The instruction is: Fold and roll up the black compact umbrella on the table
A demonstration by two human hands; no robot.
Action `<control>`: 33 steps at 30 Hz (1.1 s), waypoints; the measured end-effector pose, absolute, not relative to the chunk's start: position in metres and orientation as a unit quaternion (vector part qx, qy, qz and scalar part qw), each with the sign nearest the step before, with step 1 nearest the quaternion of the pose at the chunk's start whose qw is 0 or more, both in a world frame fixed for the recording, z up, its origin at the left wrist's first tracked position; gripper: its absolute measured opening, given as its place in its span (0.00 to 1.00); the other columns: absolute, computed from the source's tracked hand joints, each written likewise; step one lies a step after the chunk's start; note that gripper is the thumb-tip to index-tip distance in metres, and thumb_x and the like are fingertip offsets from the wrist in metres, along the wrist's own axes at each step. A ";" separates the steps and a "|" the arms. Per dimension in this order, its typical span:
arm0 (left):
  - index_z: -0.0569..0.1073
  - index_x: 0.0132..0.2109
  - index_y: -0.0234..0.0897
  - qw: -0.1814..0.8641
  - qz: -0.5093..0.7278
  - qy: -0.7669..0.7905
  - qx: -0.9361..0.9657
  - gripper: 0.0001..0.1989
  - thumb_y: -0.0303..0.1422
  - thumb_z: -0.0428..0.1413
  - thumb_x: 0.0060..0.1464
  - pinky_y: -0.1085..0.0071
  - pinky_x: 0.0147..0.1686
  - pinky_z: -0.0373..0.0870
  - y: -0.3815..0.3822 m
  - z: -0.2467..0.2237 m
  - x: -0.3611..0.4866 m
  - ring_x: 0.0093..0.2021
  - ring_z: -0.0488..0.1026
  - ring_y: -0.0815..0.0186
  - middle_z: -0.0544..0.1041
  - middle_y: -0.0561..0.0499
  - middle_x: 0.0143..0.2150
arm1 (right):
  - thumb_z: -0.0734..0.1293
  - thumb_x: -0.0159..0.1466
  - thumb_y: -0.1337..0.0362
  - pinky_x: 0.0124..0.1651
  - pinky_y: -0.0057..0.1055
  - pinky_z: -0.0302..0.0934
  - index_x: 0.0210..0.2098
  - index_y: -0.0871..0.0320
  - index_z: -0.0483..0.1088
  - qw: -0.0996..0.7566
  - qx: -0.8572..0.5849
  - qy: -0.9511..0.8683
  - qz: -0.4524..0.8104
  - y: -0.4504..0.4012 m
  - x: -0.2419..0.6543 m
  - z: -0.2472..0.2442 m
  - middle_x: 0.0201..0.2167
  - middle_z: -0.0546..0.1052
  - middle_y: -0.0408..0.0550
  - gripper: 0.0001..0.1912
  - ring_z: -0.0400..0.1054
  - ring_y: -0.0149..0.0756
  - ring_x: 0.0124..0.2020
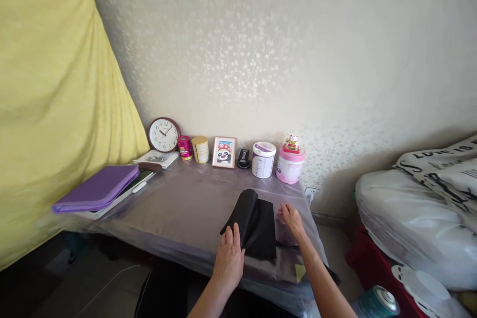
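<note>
A black sheet of cloth-like material (264,233) lies near the right front corner of the table, one flap curled over toward the left. My left hand (230,256) is at the near edge of that flap, fingers over it and thumb on the right side, gripping it. Just off the sheet's right edge hovers my right hand (290,218), its fingers loosely bent and apart, with nothing visible in them. A thin black strap (286,245) runs beneath my right forearm, which hides part of it.
Along the wall stand a clock (164,134), a magenta can (184,148), a yellow-lidded jar (200,150), a framed panda picture (224,152), a white tub (264,161) and a pink tub (290,166) topped by a cat figurine (292,143). A purple folder (97,187) lies left.
</note>
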State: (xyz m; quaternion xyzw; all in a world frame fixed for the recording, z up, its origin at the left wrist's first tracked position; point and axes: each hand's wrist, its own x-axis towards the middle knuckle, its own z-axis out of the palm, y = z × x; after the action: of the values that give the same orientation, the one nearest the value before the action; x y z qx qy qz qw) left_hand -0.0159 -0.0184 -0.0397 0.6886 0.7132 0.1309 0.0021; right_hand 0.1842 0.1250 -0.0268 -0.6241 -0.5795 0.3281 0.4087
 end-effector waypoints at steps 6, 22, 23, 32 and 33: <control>0.46 0.63 0.26 0.021 0.136 0.704 0.697 0.29 0.27 0.41 0.56 0.61 0.53 0.58 -0.020 -0.037 -0.019 0.56 0.61 0.55 0.58 0.34 0.59 | 0.56 0.58 0.53 0.22 0.28 0.65 0.31 0.58 0.68 0.373 -0.608 -0.567 0.412 0.096 0.171 -0.027 0.24 0.72 0.45 0.16 0.70 0.34 0.24; 0.37 0.65 0.30 0.093 0.122 0.697 0.700 0.40 0.21 0.46 0.46 0.68 0.56 0.53 -0.025 -0.026 -0.027 0.58 0.57 0.58 0.56 0.38 0.61 | 0.61 0.54 0.56 0.28 0.28 0.56 0.27 0.58 0.68 0.398 -0.585 -0.650 0.277 0.092 0.131 -0.017 0.20 0.69 0.42 0.12 0.63 0.35 0.25; 0.37 0.65 0.30 0.095 0.122 0.697 0.700 0.40 0.20 0.46 0.46 0.68 0.56 0.53 -0.025 -0.026 -0.027 0.58 0.57 0.58 0.55 0.38 0.61 | 0.61 0.54 0.55 0.28 0.28 0.55 0.28 0.58 0.68 0.408 -0.574 -0.654 0.275 0.093 0.126 -0.014 0.21 0.69 0.42 0.13 0.63 0.34 0.25; 0.41 0.64 0.28 0.097 0.123 0.698 0.698 0.39 0.19 0.46 0.45 0.66 0.57 0.53 -0.023 -0.030 -0.028 0.59 0.56 0.56 0.54 0.36 0.61 | 0.61 0.57 0.59 0.30 0.27 0.57 0.39 0.60 0.69 0.379 -0.574 -0.670 0.279 0.102 0.071 -0.004 0.26 0.74 0.46 0.14 0.68 0.36 0.30; 0.42 0.64 0.27 0.095 0.126 0.697 0.700 0.38 0.19 0.45 0.45 0.66 0.57 0.53 -0.022 -0.031 -0.029 0.59 0.56 0.57 0.54 0.36 0.61 | 0.61 0.57 0.60 0.31 0.27 0.58 0.40 0.60 0.69 0.373 -0.577 -0.671 0.280 0.104 0.067 -0.005 0.27 0.74 0.47 0.14 0.68 0.36 0.31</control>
State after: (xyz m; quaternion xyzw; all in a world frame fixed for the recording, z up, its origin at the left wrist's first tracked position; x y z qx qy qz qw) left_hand -0.0287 -0.0223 -0.0308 0.6997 0.6968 0.1261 0.0948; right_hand 0.0668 0.1035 -0.0046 -0.5766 -0.6710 0.2797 0.3730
